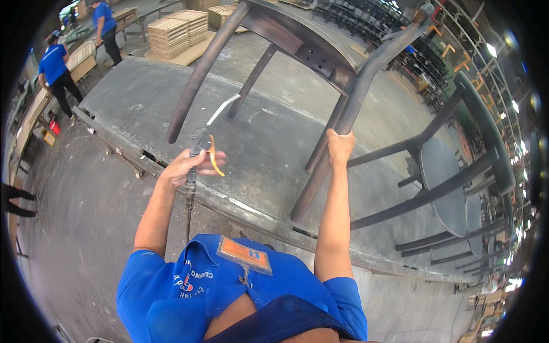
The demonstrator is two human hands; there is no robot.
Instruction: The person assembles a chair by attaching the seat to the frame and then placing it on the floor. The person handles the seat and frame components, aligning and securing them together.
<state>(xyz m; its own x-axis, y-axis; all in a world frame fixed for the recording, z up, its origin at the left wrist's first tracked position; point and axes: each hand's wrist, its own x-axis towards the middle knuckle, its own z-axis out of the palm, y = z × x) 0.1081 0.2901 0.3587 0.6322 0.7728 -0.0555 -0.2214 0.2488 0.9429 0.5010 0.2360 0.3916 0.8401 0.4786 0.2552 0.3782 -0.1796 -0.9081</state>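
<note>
My left hand [182, 166] is closed around an air blow gun [200, 141] with an orange trigger and a thin, bent, pale nozzle. Its hose hangs below the hand, and the fingers stick out past the trigger, which looks unsqueezed. My right hand [341, 146] grips one leg of a dark brown wooden chair [293, 41]. That chair is tipped over, its legs pointing down toward me and its underside frame partly showing. The nozzle points up toward the chair's far-left legs, apart from the nearer one.
A long grey worktable [257, 154] runs across in front of me. More dark chairs [440, 177] lie along its right side. Stacked wooden boards [178, 33] stand beyond it. Two people in blue shirts, one a nearer co-worker [54, 64], are at the far left beside a bench.
</note>
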